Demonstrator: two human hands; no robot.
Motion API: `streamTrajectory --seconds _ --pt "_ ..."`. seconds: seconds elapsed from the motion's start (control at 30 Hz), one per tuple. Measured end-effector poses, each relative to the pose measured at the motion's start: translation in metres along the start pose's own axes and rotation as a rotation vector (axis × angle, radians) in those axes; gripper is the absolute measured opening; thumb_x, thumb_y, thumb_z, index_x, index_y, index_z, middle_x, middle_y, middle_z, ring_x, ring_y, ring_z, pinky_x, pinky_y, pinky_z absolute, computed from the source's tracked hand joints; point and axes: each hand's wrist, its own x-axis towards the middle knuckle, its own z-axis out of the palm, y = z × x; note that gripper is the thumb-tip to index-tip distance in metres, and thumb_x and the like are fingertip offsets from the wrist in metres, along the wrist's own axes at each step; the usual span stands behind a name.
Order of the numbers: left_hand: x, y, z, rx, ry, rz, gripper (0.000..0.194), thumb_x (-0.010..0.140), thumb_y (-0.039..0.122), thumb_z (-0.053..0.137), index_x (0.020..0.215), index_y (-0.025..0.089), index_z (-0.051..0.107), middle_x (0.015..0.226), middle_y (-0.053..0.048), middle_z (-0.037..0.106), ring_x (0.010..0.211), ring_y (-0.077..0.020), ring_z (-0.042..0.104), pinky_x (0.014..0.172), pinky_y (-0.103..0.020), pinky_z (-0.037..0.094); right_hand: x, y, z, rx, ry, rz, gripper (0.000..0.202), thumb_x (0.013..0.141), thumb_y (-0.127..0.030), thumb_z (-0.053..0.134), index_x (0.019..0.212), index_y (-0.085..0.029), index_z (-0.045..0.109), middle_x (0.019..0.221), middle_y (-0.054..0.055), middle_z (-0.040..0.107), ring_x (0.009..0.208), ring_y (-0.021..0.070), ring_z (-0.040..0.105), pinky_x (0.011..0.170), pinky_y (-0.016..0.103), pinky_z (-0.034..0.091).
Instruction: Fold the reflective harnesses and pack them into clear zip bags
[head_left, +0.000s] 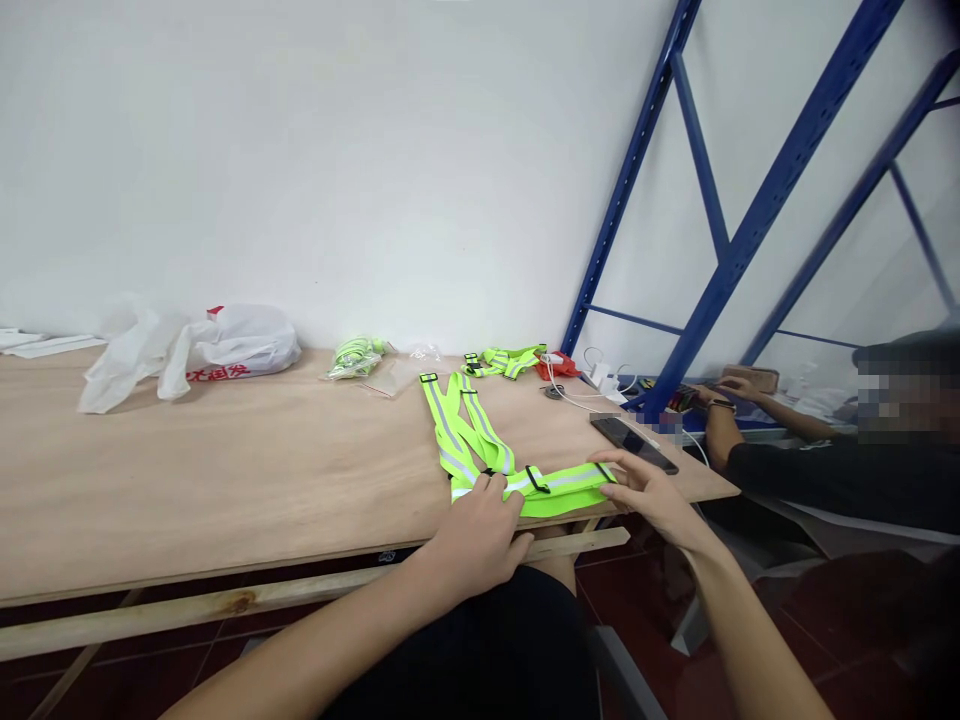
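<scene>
A neon-yellow reflective vest (480, 425) made of elastic straps with grey stripes and black buckles lies near the table's front edge. Over its lower middle, my left hand (484, 530) is closed on the straps with curled fingers, which hide part of the join. My right hand (649, 495) pinches the waist strap's right end between thumb and fingers, beside a black slider. Between my two hands the waist strap runs roughly straight, folded in layers, with another black buckle (537, 480) on it.
Behind lie another reflective vest (502, 360), a bagged one (356, 357) and a white plastic bag (251, 340). A phone (634, 443) rests by the table's right edge, near white cables and chargers (604, 380). Blue rack posts (724, 255) stand at right; a co-worker's arm (724, 430) is beyond.
</scene>
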Motion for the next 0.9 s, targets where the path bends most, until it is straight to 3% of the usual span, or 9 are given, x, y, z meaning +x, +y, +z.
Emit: streamTrajectory --seconds 0.1,0.23,0.37,0.47,0.53,0.63,0.7,0.8,0.9 --pt "0.001 -0.006 -0.004 -0.022 0.005 0.036 0.029 0.098 0.036 0.051 0.113 0.014 0.063 0.113 -0.014 0.062 0.113 -0.0315 0.056 0.095 -0.047 0.052 0.010 -0.012 0.009 0.148 0.034 -0.078 0.050 0.068 -0.048 0.084 0.106 -0.021 0.067 0.086 0.002 0.059 0.056 0.0094 0.043 0.046 0.024 0.035" --pt "0.001 -0.009 -0.005 -0.034 -0.006 0.066 0.029 0.097 0.036 0.053 0.111 0.013 0.065 0.114 -0.015 0.063 0.114 -0.0310 0.056 0.097 -0.045 0.052 0.029 -0.041 0.030 0.259 0.016 -0.230 0.042 0.069 -0.038 0.085 0.105 -0.024 0.067 0.107 0.007 0.062 0.059 0.0098 0.045 0.046 0.025 0.037" --pt "0.001 -0.010 -0.004 -0.028 0.003 0.104 0.033 0.096 0.037 0.054 0.118 0.014 0.064 0.117 -0.015 0.063 0.115 -0.0309 0.056 0.099 -0.045 0.050 0.051 -0.076 0.070 0.282 -0.149 -0.284 0.039 0.071 -0.035 0.083 0.105 -0.024 0.066 0.111 0.006 0.061 0.063 0.0106 0.047 0.048 0.025 0.039" --pt "0.000 -0.010 -0.002 -0.002 -0.009 0.103 0.035 0.095 0.038 0.054 0.117 0.012 0.065 0.119 -0.017 0.063 0.117 -0.0328 0.056 0.100 -0.046 0.049 0.062 -0.091 0.109 0.241 -0.325 -0.281 0.039 0.066 -0.032 0.085 0.100 -0.022 0.067 0.095 0.002 0.059 0.069 0.0127 0.047 0.054 0.024 0.038" --pt "-0.001 -0.011 0.001 0.013 -0.018 0.107 0.036 0.095 0.037 0.055 0.117 0.010 0.065 0.123 -0.018 0.063 0.120 -0.0342 0.055 0.103 -0.047 0.047 0.066 -0.091 0.133 0.222 -0.421 -0.252 0.039 0.065 -0.030 0.085 0.099 -0.022 0.068 0.075 -0.004 0.048 0.063 0.0112 0.039 0.052 0.023 0.031" --pt "-0.004 -0.011 0.006 0.011 -0.016 0.111 0.039 0.093 0.035 0.057 0.123 0.009 0.063 0.130 -0.019 0.061 0.124 -0.0349 0.054 0.106 -0.048 0.044 0.068 -0.081 0.158 0.205 -0.524 -0.222 0.038 0.066 -0.030 0.084 0.100 -0.021 0.068 0.065 -0.008 0.035 0.060 0.0104 0.032 0.051 0.022 0.025" --pt "-0.009 -0.012 0.007 -0.018 -0.008 0.140 0.038 0.092 0.034 0.059 0.122 0.012 0.063 0.128 -0.017 0.063 0.121 -0.0337 0.057 0.103 -0.047 0.046 0.067 -0.074 0.164 0.153 -0.583 -0.236 0.038 0.067 -0.031 0.084 0.100 -0.021 0.069 0.065 -0.008 0.038 0.060 0.0101 0.033 0.051 0.022 0.026" --pt "-0.019 -0.017 0.001 -0.118 0.008 0.230 0.019 0.094 0.030 0.055 0.098 0.019 0.070 0.101 -0.008 0.072 0.094 -0.0241 0.067 0.085 -0.035 0.052 0.065 -0.069 0.163 0.057 -0.665 -0.240 0.034 0.073 -0.033 0.081 0.103 -0.021 0.071 0.064 -0.008 0.043 0.058 0.0098 0.036 0.051 0.022 0.029" --pt "-0.028 -0.025 -0.008 -0.186 0.157 0.217 0.028 0.096 0.024 0.046 0.078 0.019 0.066 0.079 -0.004 0.069 0.076 -0.0184 0.064 0.074 -0.030 0.050 0.064 -0.068 0.159 0.108 -0.680 -0.202 0.028 0.082 -0.039 0.073 0.103 -0.020 0.072 0.075 -0.002 0.061 0.067 0.0124 0.053 0.061 0.023 0.044"
